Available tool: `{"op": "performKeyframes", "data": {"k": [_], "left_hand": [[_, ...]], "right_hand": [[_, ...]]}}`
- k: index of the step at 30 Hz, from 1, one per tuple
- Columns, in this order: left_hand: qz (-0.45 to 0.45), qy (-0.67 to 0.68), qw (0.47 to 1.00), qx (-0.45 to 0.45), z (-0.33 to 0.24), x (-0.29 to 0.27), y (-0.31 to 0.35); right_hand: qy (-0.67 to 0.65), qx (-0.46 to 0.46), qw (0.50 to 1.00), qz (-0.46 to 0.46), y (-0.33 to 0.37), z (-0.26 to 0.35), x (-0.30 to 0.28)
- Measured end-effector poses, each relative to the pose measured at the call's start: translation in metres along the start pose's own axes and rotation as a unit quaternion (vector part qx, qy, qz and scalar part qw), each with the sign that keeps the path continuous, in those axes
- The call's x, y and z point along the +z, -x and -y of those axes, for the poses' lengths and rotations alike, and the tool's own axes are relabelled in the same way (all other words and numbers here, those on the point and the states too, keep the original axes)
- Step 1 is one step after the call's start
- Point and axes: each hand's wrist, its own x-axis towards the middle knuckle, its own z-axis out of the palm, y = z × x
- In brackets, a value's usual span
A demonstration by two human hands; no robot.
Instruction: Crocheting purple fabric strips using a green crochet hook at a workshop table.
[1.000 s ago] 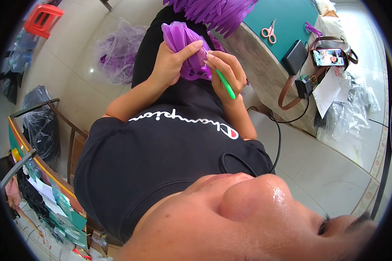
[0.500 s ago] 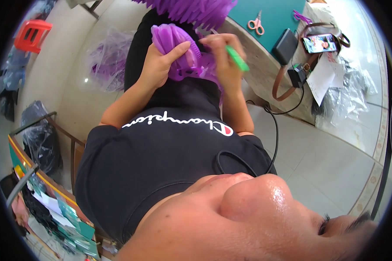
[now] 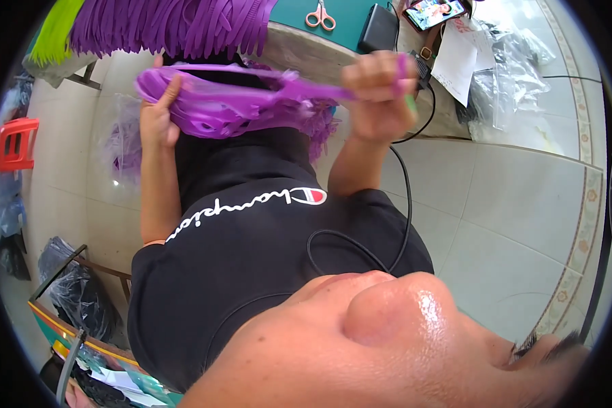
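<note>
A soft, shiny purple rubbery piece [image 3: 217, 109] with cut-out openings is stretched sideways above my lap. My left hand [image 3: 162, 112] is closed on its left end, thumb on top. Well off to the right, my right hand [image 3: 379, 95] is a fist round the narrow, drawn-out end, and a purple loop stands out past the fingers. Motion blurs the stretched part. A bit of green [image 3: 411, 103] shows at the right hand, where a green-handled tool was visible earlier; most of it is hidden. Shredded purple scraps [image 3: 323, 129] hang below the stretched piece.
Many purple strips [image 3: 177, 27] and some lime-green strips [image 3: 51, 34] hang over the table edge ahead. On the green tabletop lie scissors [image 3: 320, 17] and a black case [image 3: 378, 28]. A phone [image 3: 434, 10] and papers [image 3: 455, 64] are farther right. A red stool [image 3: 15, 145] stands left.
My hands have moved far apart, stretching the purple piece between them. The right hand went right and now grips its end; the left went left. The view has shifted, showing more hanging strips.
</note>
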Motion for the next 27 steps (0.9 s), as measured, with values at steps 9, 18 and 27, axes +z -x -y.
{"op": "performKeyframes", "data": {"k": [9, 18, 27], "left_hand": [[-0.233, 0.066, 0.959, 0.147, -0.041, -0.176, -0.073], [-0.12, 0.03, 0.991, 0.041, -0.06, -0.173, -0.061], [0.087, -0.124, 0.985, 0.079, -0.035, 0.033, 0.044]], "right_hand": [[-0.19, -0.268, 0.941, -0.079, -0.014, 0.117, -0.044], [-0.046, -0.262, 0.953, -0.148, -0.017, 0.121, -0.073], [0.313, 0.119, 0.94, 0.068, 0.007, -0.079, -0.006]]}}
